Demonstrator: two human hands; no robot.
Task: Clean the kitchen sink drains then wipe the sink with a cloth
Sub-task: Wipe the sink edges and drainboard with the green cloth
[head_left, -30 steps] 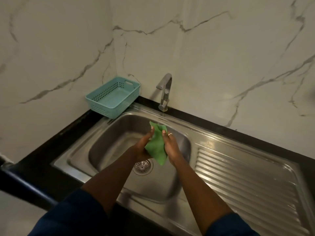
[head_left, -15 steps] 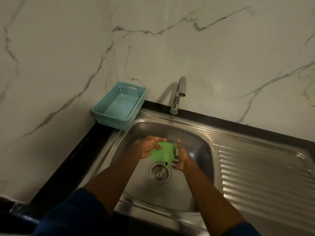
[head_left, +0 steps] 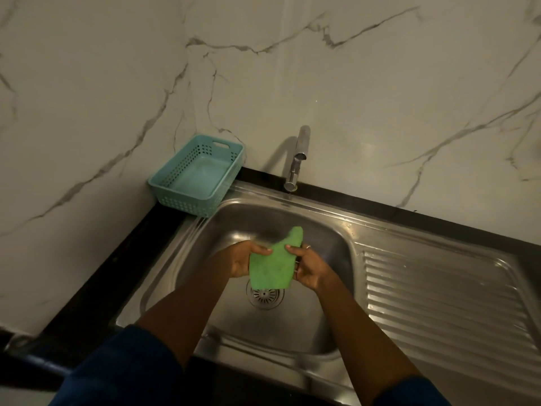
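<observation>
Green cloth pinched by left hand and right hand above sink, partly covering drain, tap behind, teal basket at sink's back-left corner.

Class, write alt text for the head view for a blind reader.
A person's left hand and right hand hold a green cloth above the drain of a steel sink. A tap stands behind the basin; a blue basket sits at its back left.

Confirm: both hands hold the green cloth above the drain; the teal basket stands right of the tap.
Wrong side: head view shows the teal basket left of the tap. Left hand and right hand hold the green cloth above the drain.
</observation>
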